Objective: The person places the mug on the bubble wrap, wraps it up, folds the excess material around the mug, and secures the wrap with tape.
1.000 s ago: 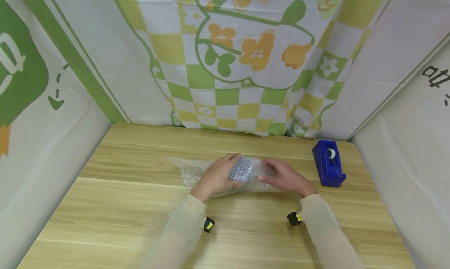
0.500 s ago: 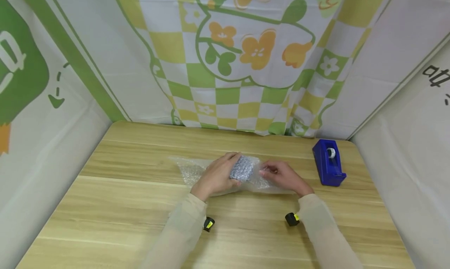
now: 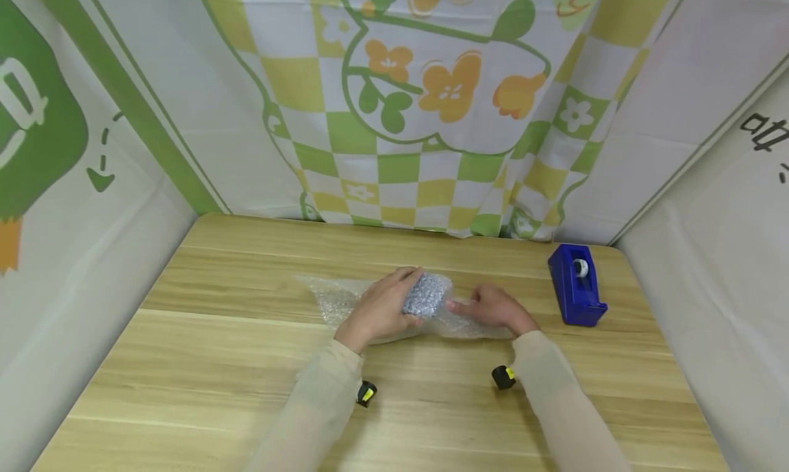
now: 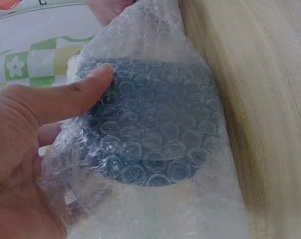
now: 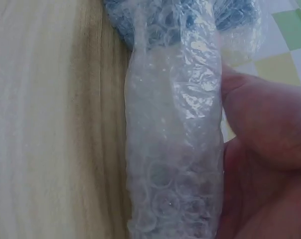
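Table [image 3: 203, 383]: bundle [image 3: 427, 296], bluish perhaps, in left hand [image 3: 379, 309]

A wood-grain table [image 3: 246, 362] bears bubble wrap [image 3: 453, 325] and a blue tape dispenser [image 3: 573, 295].

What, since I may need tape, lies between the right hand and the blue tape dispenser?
Only bare tabletop separates the right hand from the blue dispenser in the head view.

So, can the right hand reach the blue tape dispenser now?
Probably yes: only bare table shows between the right hand and the tape dispenser, though that hand touches the bubble wrap.
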The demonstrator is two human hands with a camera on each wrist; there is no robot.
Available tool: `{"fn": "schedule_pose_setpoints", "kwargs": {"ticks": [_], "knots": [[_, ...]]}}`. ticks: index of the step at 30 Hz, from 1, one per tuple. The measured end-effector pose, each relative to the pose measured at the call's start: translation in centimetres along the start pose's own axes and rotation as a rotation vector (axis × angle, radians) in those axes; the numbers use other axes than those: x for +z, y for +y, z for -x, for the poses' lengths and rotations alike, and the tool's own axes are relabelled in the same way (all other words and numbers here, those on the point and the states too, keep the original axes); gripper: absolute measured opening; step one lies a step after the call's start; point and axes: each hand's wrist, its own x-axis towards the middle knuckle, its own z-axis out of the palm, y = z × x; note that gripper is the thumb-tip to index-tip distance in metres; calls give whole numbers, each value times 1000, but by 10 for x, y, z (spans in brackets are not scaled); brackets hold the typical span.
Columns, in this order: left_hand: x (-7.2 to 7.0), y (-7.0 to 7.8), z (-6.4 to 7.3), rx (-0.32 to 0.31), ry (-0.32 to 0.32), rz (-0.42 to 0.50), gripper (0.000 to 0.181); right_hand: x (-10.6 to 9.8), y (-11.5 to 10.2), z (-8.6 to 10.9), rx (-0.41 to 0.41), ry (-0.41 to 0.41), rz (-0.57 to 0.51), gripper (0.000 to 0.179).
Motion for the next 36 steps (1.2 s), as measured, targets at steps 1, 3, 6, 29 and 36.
{"fn": "schedule_pose_setpoints", "kwargs": {"ticks": [1, 3, 6, 29, 36], "knots": [[0, 0, 0, 0, 2, -2, 93, 0, -2, 0, 19, -12, 7, 81], [0, 0, 0, 2, 6, -3, 92, -1, -5, 1, 46, -24, 12, 90], [0, 0, 0, 4, 9, -1, 92, -2, -9, 3, 79, -20, -4, 94], [1, -6, 3, 4, 35, 14, 93, -17, -18, 21, -185, -153, -747, 35], [0, -8, 2, 7, 47, 19, 94, -14, -21, 30, -177, -202, -1138, 34]]}}
